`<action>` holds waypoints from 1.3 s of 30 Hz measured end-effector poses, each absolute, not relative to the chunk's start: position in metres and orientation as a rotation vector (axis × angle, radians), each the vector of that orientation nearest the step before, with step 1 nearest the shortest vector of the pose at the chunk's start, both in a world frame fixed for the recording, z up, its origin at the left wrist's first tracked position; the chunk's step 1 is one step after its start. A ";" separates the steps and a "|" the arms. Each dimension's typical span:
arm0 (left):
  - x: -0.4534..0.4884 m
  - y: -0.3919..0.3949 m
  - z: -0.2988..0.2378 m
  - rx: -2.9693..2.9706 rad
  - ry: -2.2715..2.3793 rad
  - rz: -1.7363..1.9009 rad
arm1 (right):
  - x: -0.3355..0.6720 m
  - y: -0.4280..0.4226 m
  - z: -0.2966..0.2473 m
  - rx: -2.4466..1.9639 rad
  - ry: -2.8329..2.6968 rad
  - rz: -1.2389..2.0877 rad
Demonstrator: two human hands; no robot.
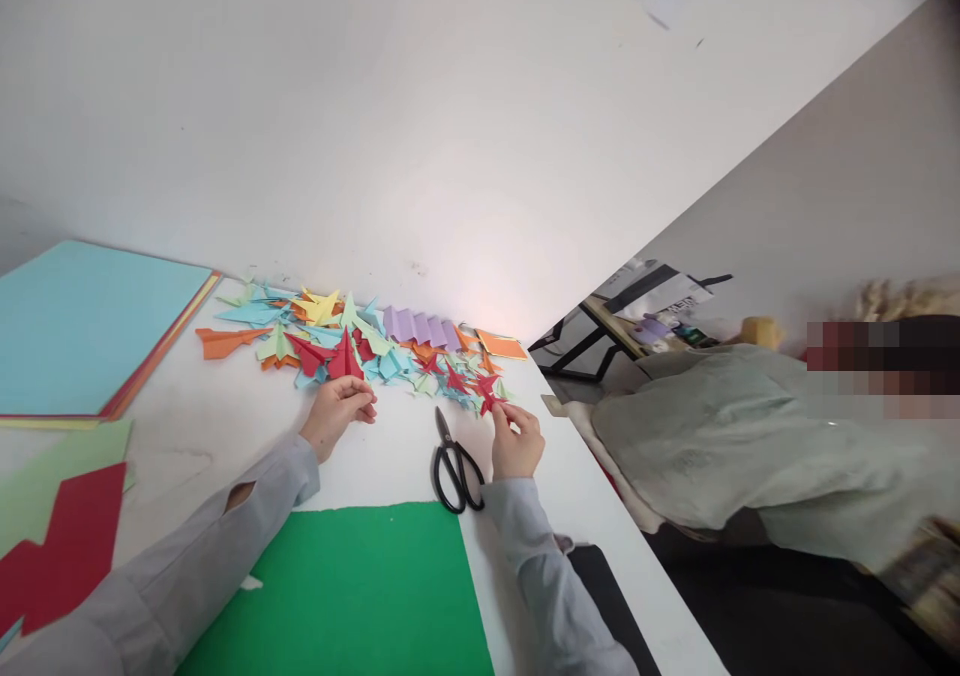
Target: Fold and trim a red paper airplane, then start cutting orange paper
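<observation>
My right hand [517, 444] pinches a small red folded paper figure [487, 393] between thumb and fingertips, at the right end of a pile of folded paper. My left hand [341, 413] is closed, fingertips together, just in front of a red paper plane [345, 358]; I cannot make out whether anything is between its fingers. Between the hands, black-handled scissors [454, 464] lie on the white table, points away from me. In the pile are a yellow paper plane [321, 307], an orange paper plane [229, 342] and a purple pleated paper strip [421, 328].
A green sheet [360, 591] lies in front of me. At left are a stack of coloured sheets [97, 326] and red cut paper [82, 541]. A white wall [375, 136] rises behind the table. Another person in a grey-green top [697, 436] is at right.
</observation>
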State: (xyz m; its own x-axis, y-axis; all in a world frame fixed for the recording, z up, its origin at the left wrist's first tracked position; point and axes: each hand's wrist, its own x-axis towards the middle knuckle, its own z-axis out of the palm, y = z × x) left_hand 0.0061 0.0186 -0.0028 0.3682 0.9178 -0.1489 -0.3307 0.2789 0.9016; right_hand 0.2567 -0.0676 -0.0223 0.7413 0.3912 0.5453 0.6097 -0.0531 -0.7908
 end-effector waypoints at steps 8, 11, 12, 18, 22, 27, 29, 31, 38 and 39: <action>0.005 0.021 -0.006 0.928 0.771 0.949 | 0.319 -0.037 -0.016 -1.816 -0.794 -0.126; 0.005 0.021 -0.005 0.934 0.773 0.941 | 0.324 -0.026 -0.018 -1.825 -0.803 -0.054; 0.005 0.021 -0.005 0.934 0.776 0.937 | 0.325 -0.022 -0.019 -1.827 -0.811 -0.030; 0.005 0.021 -0.004 0.936 0.780 0.926 | 0.335 -0.002 -0.017 -1.828 -0.844 0.048; 0.005 0.021 -0.004 0.942 0.787 0.923 | 0.339 0.009 -0.014 -1.826 -0.851 0.069; 0.005 0.020 -0.003 0.950 0.781 0.922 | 0.336 0.021 -0.009 -1.792 -0.876 0.094; 0.005 0.020 -0.003 0.956 0.783 0.921 | 0.332 0.026 -0.008 -1.791 -0.864 0.091; 0.005 0.020 -0.003 0.960 0.786 0.917 | 0.327 0.029 -0.009 -1.797 -0.844 0.081; 0.004 0.021 -0.004 0.965 0.776 0.915 | 0.302 0.028 -0.016 -1.861 -0.784 0.048; 0.005 0.021 -0.004 0.965 0.778 0.914 | 0.302 0.026 -0.015 -1.875 -0.778 0.044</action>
